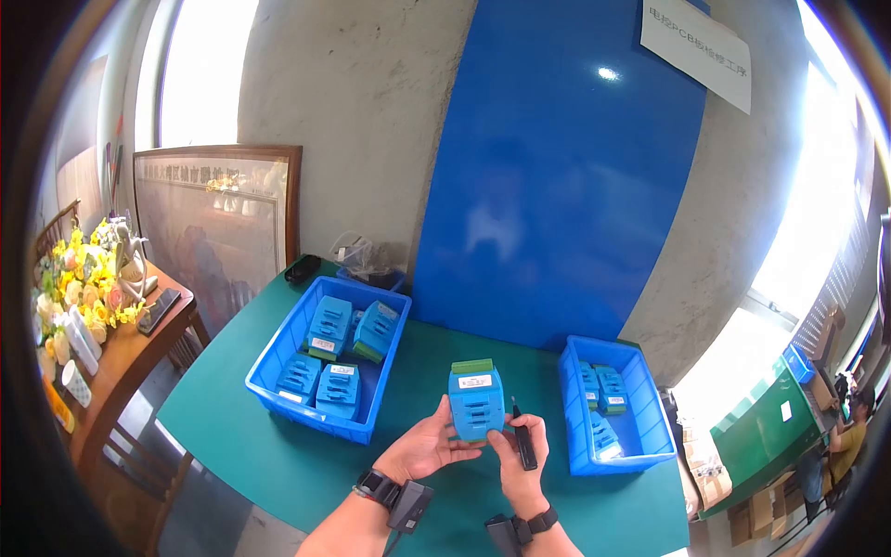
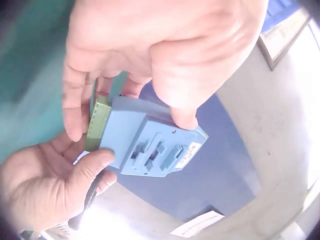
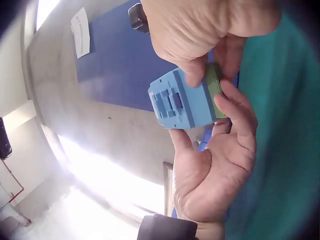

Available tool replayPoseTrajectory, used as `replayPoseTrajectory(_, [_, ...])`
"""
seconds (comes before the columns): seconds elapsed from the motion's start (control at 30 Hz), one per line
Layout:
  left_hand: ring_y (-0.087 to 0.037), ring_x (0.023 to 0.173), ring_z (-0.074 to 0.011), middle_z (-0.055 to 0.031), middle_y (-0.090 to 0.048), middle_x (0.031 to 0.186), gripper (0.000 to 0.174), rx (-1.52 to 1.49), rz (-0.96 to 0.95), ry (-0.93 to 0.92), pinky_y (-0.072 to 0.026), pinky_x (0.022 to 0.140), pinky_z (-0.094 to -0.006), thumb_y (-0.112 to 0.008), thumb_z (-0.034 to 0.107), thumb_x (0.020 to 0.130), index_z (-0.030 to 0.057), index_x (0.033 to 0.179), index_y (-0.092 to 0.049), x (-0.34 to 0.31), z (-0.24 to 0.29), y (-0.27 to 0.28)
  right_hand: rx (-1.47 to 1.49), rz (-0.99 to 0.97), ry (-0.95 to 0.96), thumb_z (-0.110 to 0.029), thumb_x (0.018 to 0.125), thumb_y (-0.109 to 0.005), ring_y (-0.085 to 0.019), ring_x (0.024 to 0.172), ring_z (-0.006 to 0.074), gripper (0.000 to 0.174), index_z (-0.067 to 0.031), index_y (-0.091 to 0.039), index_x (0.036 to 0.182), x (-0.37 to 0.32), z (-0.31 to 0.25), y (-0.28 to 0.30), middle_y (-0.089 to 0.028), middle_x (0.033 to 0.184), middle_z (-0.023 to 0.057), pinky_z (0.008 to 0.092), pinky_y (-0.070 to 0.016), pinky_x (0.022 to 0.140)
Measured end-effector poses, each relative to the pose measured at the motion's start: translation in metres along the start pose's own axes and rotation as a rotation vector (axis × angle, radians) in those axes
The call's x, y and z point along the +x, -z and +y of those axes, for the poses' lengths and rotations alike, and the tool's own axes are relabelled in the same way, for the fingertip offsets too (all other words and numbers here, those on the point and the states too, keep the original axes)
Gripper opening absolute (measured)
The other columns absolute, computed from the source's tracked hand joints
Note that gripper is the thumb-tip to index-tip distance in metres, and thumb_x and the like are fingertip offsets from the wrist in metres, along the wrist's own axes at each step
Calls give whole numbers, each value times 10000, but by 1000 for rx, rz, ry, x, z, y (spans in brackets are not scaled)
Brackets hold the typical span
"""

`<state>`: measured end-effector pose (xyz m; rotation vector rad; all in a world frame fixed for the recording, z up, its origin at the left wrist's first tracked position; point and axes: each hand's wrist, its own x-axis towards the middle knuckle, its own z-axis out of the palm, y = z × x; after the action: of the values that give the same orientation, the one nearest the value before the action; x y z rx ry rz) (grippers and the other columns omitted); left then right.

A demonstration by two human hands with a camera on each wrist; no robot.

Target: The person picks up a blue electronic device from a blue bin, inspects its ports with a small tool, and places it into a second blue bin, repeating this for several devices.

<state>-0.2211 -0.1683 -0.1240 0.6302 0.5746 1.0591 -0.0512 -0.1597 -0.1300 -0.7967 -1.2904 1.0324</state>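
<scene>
Centrally, over the green table (image 1: 241, 446), the left hand (image 1: 422, 450) and right hand (image 1: 518, 464) have fingers clamped on a boxy blue plastic module (image 1: 476, 404) with a green cap. The right hand also pinches a slim black tool (image 1: 525, 447). A left bin (image 1: 306, 413) and a right bin (image 1: 574, 418), both blue and holding similar modules, flank them.

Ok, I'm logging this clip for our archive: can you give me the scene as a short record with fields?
Held item: blue module with a green strip on top
Left hand: grips the module
Right hand: thumb on the module, fingers around a black tool
Left bin: several spare modules
Right bin: a few more modules
Surface: green table
</scene>
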Motion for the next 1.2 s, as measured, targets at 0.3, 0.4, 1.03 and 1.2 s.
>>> replayPoseTrajectory(0.3, [-540,1181,-283,-93,-521,1325,784,-32,-84,-116,-468,986,-453,-237,715,888,155,1426,-350,1,2,-5,-272,-19,233,-67,883,-635,-580,924,137,260,-49,-510,1110,2,-17,-7,-603,1015,80,286,-466,839])
replayPoseTrajectory(0.4, [-556,1162,-309,-126,-531,1299,754,-53,-63,-157,-471,988,-439,-260,679,911,118,1404,-366,-1,3,-6,-156,4,170,-160,915,-601,-586,922,166,308,-9,-496,1161,-3,-26,-4,-619,992,96,306,-467,847])
replayPoseTrajectory(1.03, [-550,1156,-240,-95,-545,1271,644,-150,-70,-172,-475,981,-417,-334,590,958,110,1384,-391,-2,2,-7,-235,-7,252,3,828,-598,-633,704,128,124,-3,-569,948,-15,-26,-11,-659,818,94,259,-510,650])
replayPoseTrajectory(1.2, [-541,1161,-211,-81,-538,1278,624,-143,-10,-171,-473,969,-405,-367,571,958,110,1378,-405,1,-2,-6,-426,-146,423,19,750,-712,-670,684,181,164,-27,-663,900,-17,-38,-23,-684,816,106,260,-512,611])
